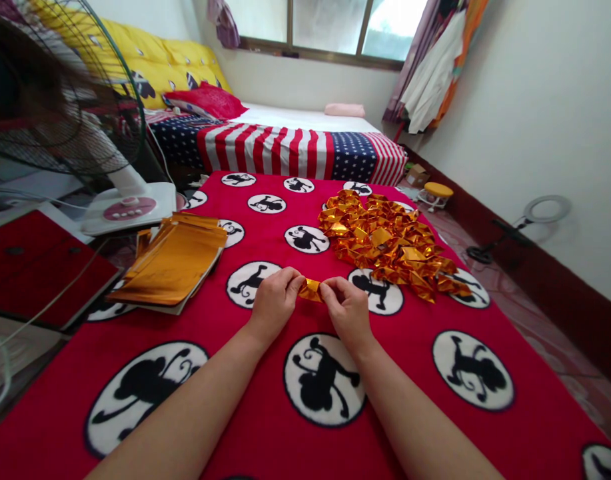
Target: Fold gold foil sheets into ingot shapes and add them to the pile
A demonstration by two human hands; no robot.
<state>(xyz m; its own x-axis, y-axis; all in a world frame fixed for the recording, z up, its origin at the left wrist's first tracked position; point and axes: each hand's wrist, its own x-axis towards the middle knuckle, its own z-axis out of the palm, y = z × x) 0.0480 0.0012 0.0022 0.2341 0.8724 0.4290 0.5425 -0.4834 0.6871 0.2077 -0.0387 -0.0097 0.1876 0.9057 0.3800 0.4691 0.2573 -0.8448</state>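
Observation:
Between my two hands is a small folded piece of shiny gold foil paper point(310, 290), held just above the red cloth. My left hand point(277, 300) is closed, pinching its left end between thumb and fingers. The right end is pinched the same way by my right hand point(347, 310). A heap of folded gold foil pieces point(385, 240) lies beyond and to the right of my hands. Off to the left lies a stack of flat gold foil sheets point(170, 257) with pale edges showing.
A red cloth with black monkey prints point(265, 413) covers the surface before me. On the left stands a fan point(135, 207), its cord trailing. Behind is a bed with a flag-patterned cover point(285, 150). A yellow stool point(438, 191) and a ring light point(548, 210) stand along the right wall.

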